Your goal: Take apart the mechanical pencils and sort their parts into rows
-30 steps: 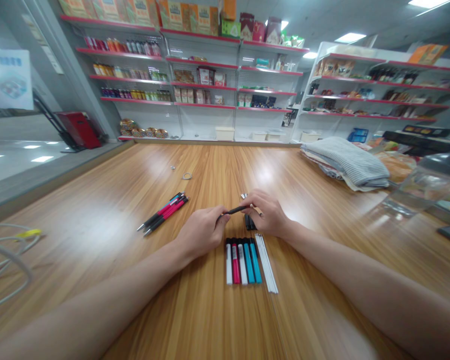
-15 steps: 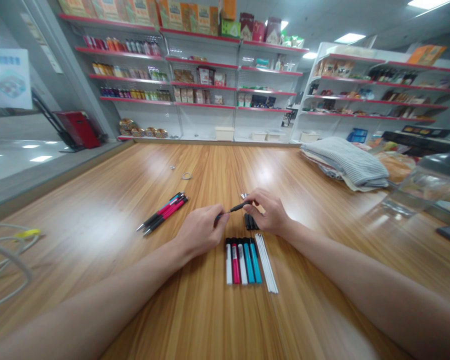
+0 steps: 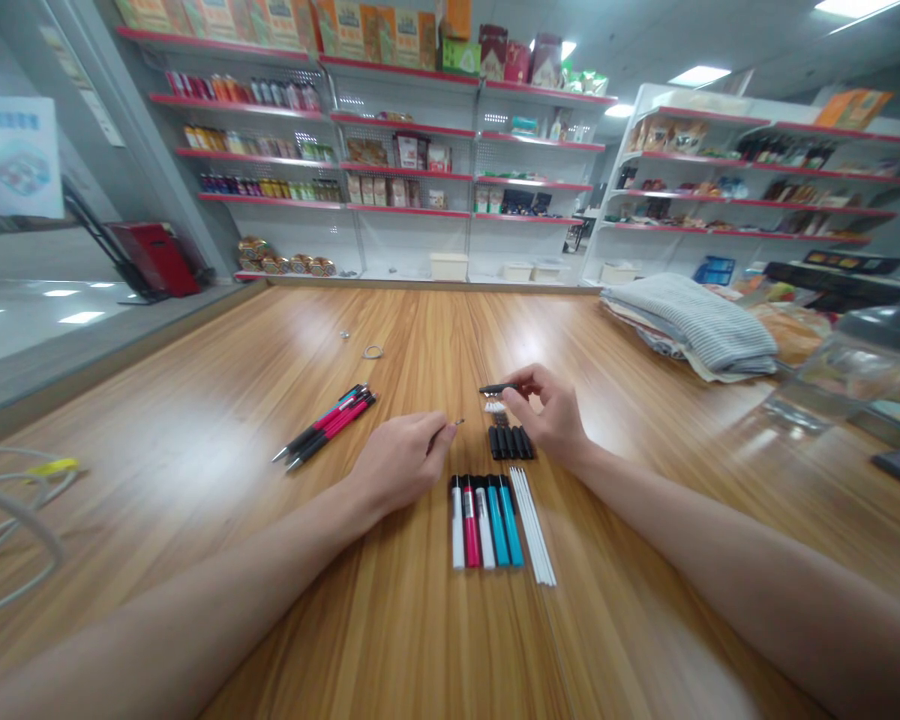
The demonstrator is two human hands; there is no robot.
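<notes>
My left hand (image 3: 405,455) is closed in a pinch, with a small metallic tip (image 3: 460,421) sticking out past the thumb and forefinger. Most of that piece is hidden by the fingers. Up and to the right, my right hand (image 3: 547,405) pinches a black pen part (image 3: 497,388), held nearly level above small white and metal pieces (image 3: 495,408). Below these, short black pen grips (image 3: 510,442) lie side by side. Nearer me is a row of white, pink and blue pen barrels (image 3: 487,525), with thin white refills (image 3: 532,525) to their right.
Several whole pens (image 3: 326,430) lie bunched left of my left hand. Farther back is a small ring (image 3: 373,352). Folded striped cloth (image 3: 697,320) and a clear container (image 3: 832,375) stand at right; a pale cable (image 3: 22,530) loops at the left edge.
My hands have moved apart: the right has gone up and right with the black pen part, uncovering more grips and small pieces. My left hand has barely moved.
</notes>
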